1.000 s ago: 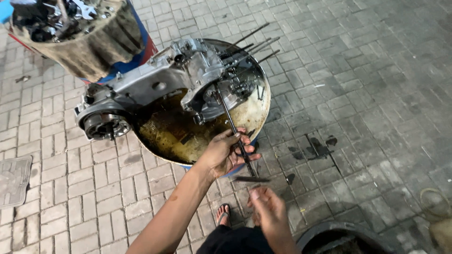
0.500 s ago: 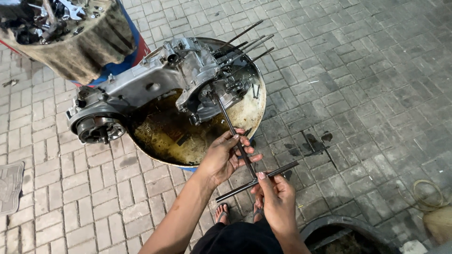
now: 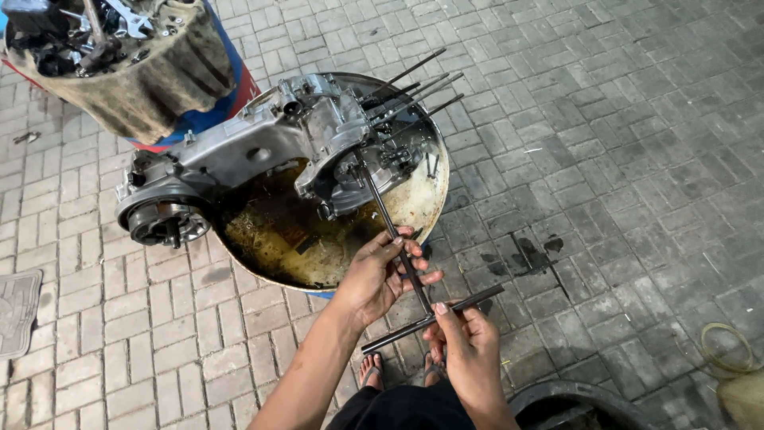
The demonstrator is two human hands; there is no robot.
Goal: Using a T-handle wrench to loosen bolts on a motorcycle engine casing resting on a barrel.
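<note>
Dull metal engine case point(image 3: 263, 151), oily pan point(image 3: 422, 203)

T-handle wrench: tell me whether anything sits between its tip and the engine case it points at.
Nothing visible does. The T-handle wrench runs clear from the left hand on its shaft and the right hand at the crossbar up to the engine case, where its tip already meets the metal, over the oily pan.

A second ago my right hand point(image 3: 469, 350) hung low and clear of the T-handle wrench point(image 3: 402, 263), whose crossbar point(image 3: 434, 318) lay nearly level below my left hand point(image 3: 380, 275). Half a second later my right grip had come up and closed on the crossbar. By now the crossbar had swung to slant up toward the right, and my left fingers point(image 3: 414, 255) had slid a little along the shaft.
</note>
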